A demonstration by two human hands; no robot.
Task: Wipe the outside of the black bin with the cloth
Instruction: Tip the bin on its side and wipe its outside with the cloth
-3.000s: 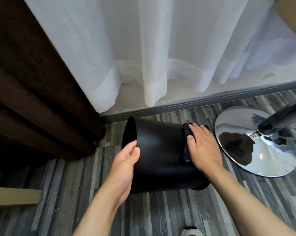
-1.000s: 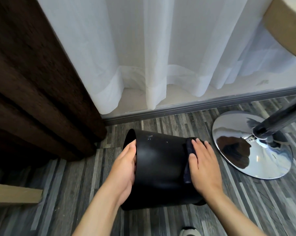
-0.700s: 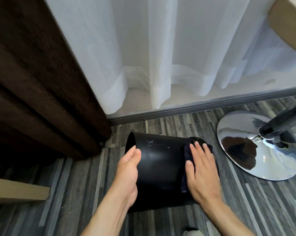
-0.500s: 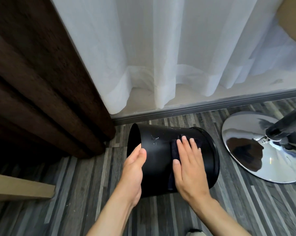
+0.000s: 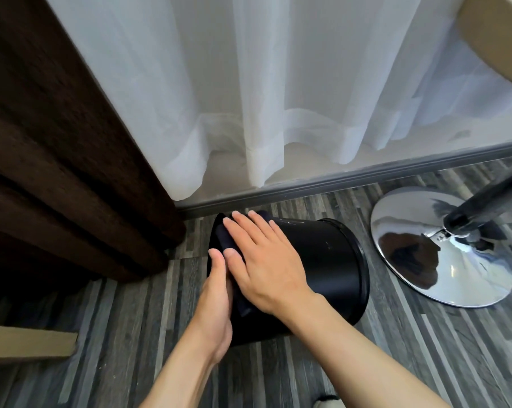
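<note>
— Black bin [image 5: 331, 260], where is it?
— On its side on the floor [image 5: 131, 334]. My right hand [image 5: 263, 260], fingers straight, presses the cloth [image 5: 224, 240] against it; my left hand [image 5: 216, 298], flat, steadies its rim.

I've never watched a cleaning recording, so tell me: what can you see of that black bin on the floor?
The black bin is a smooth, slightly glossy round tub, plastic by its look. It lies tipped on its side on the grey plank floor, its rimmed end toward the right. The right hand presses a dark cloth flat on its upper wall near the left end, and the left hand lies against that end.
</note>
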